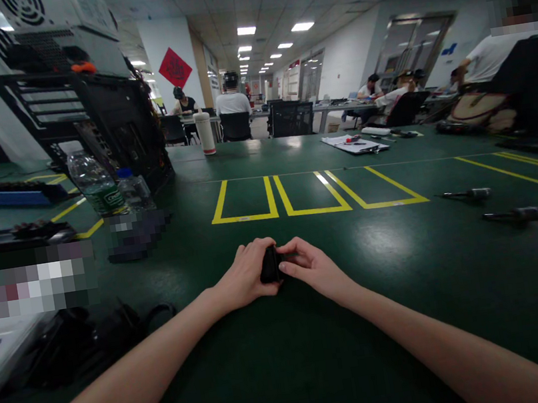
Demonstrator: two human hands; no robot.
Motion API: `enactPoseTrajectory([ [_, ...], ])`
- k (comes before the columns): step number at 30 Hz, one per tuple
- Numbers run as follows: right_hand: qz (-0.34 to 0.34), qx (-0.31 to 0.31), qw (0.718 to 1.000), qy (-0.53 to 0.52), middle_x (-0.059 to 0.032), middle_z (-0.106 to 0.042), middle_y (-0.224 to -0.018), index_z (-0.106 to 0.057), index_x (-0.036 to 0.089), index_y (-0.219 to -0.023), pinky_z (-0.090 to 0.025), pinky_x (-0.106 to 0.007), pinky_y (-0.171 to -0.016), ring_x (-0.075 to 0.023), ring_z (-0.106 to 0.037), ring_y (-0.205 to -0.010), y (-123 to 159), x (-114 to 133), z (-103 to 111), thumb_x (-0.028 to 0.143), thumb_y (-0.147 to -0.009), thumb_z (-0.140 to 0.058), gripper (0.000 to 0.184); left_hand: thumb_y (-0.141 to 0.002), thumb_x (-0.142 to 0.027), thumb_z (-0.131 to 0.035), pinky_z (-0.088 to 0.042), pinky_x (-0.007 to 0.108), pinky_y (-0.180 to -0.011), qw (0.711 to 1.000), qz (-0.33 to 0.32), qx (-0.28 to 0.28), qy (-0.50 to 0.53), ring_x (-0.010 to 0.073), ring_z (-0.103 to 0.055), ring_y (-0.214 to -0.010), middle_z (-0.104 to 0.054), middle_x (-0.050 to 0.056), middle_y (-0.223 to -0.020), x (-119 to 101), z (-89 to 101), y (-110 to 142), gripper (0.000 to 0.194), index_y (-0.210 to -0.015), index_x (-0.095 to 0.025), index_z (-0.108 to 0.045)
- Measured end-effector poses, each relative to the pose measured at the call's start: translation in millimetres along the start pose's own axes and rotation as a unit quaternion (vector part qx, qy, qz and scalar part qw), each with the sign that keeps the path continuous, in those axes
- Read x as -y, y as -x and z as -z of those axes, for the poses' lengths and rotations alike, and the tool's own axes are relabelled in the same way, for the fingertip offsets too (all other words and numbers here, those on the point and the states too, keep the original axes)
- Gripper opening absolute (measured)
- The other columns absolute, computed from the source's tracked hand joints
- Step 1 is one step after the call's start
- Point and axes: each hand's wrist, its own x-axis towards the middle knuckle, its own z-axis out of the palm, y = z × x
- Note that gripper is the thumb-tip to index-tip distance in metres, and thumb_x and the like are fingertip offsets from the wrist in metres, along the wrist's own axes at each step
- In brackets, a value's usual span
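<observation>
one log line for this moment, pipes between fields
left hand: holding black object | right hand: at its right edge | surface: green table | beyond hands: yellow tape outlines

Held at the bench (304,371) between left-hand fingers (259,246) and right-hand fingers (293,246): small black boxy object (269,265), dark-faced, partly covered, touched along its right edge; contact with the bench unclear.

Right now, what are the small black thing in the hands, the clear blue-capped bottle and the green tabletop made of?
Small black thing: perhaps plastic or metal; too dark to tell.
Clear blue-capped bottle: probably glossy plastic, as it's see-through.
Green tabletop: smooth, shiny, maybe laminate or rubber; it reflects lights.
</observation>
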Motion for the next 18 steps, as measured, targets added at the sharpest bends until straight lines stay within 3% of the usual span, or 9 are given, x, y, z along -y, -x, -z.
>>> enactPoseTrajectory([
  [6, -0.026, 0.001, 0.999, 0.018, -0.0036, -0.051, -0.105, -0.046, 0.02, -0.101, -0.045, -0.036, -0.085, -0.0165, -0.053, -0.095, -0.4, -0.3, 2.3, 0.022, -0.074, -0.055, 0.029, -0.065, -0.026, -0.061, -0.036, 0.035, -0.075, 1.0, -0.003, 0.013, 0.002, 0.0218, -0.047, -0.087, -0.046, 0.006, -0.101, -0.8, 2.6, -0.5, 0.055, -0.11, -0.019, -0.031],
  [11, -0.004, 0.02, 1.0, -0.003, -0.0013, -0.05, -0.103, -0.045, 0.021, -0.096, -0.043, -0.036, -0.088, -0.0162, -0.053, -0.098, 1.8, -0.1, 2.8, 0.014, -0.069, -0.06, 0.032, -0.062, -0.024, -0.063, -0.035, 0.035, -0.075, 1.0, 0.002, 0.009, 0.004, 0.0221, -0.047, -0.087, -0.045, 0.006, -0.102, 1.9, 0.0, 0.0, 0.059, -0.111, -0.02, -0.03],
  [18, -0.014, 0.003, 1.0, -0.018, -0.0011, -0.051, -0.102, -0.046, 0.021, -0.092, -0.044, -0.036, -0.087, -0.0156, -0.053, -0.097, 1.1, 0.6, 1.4, 0.019, -0.073, -0.056, 0.022, -0.065, -0.026, -0.061, -0.035, 0.034, -0.074, 1.0, -0.001, 0.008, 0.005, 0.0218, -0.047, -0.086, -0.045, 0.006, -0.101, 0.8, 1.4, 0.5, 0.056, -0.111, -0.02, -0.03],
])
